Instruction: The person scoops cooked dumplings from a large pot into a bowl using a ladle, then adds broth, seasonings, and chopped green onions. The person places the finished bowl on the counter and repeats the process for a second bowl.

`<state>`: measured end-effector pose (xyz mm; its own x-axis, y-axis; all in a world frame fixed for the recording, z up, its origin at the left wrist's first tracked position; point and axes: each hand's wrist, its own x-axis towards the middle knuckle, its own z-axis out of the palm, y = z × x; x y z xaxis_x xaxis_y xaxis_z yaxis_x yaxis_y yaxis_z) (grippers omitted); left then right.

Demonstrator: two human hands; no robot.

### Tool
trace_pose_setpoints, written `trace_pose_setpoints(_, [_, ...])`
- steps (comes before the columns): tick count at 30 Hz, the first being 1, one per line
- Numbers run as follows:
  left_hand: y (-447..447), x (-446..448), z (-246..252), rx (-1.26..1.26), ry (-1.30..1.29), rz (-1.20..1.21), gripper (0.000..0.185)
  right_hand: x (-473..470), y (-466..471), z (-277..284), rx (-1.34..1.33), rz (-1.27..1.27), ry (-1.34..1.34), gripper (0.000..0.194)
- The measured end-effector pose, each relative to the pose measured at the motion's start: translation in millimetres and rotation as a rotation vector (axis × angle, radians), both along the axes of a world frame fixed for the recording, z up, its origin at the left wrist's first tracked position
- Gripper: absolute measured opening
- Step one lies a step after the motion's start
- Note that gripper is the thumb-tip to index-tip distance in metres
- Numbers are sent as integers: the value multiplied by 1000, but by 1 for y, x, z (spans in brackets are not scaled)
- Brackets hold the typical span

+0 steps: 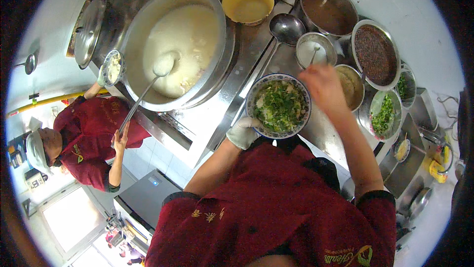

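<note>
My left hand (244,132), in a white glove, grips the rim of a blue-patterned bowl (278,106) filled with food under chopped green herbs. Bare and slightly blurred, my right hand (321,83) is over the near side of a metal bowl of white seasoning (309,50) with a small spoon (314,55) in it; whether the fingers touch the spoon cannot be told. Beside that hand is a metal bowl of tan paste or powder (350,83). A large steel ladle (287,29) lies on the counter beyond the patterned bowl.
A co-worker at left holds a long ladle (163,68) in a big pot of pale broth (185,33) and a small bowl (113,68). Around the counter stand a yellow bowl (248,3), a bowl of dark red seasoning (374,56), a bowl of brown liquid (329,9) and chopped greens (383,113).
</note>
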<state>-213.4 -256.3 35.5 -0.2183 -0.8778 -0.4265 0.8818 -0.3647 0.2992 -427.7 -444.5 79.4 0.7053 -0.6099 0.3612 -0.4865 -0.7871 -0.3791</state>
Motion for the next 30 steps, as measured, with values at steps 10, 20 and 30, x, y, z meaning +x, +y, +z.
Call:
trace_pose_setpoints(10, [14,-8,5,129,-97,94,85,-30,-102,-100,30,-51,219,18])
trace_pose_setpoints(20, [13,-8,1,136,-139,108,80,-44,-65,-110,466,-495,-444,12])
trace_pose_setpoints(30, [9,-3,3,164,-107,78,75,-60,-66,-138,626,-635,-630,13])
